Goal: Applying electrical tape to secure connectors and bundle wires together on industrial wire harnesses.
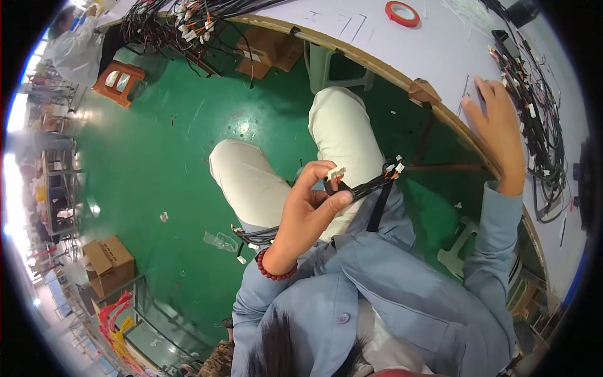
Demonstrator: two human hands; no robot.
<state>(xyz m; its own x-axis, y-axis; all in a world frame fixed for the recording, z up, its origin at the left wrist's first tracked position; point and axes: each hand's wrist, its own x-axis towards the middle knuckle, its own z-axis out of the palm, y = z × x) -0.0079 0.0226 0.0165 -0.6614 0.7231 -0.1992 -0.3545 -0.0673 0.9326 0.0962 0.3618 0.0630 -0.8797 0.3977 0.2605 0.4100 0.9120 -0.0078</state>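
Note:
My left hand [308,210], with a red bead bracelet on its wrist, is closed around a black-sheathed wire harness [370,187] above my lap. A white connector [336,172] sticks up between its thumb and fingers. Several small white connectors on orange and black wires show at the harness's right end, and more black wires with white plugs [242,242] hang out left of my wrist. Over on the white tabletop, my right hand [496,116] rests with thumb and fingers apart beside a thin dark line or strip [465,89]; I cannot tell which it is.
A pile of black harnesses [534,125] lies along the table's right side. Red tape [402,14] sits at the far part of the tabletop [408,56]. More wires [188,25] hang off the far left edge. An orange stool [119,83] and cardboard box [108,261] stand on the green floor.

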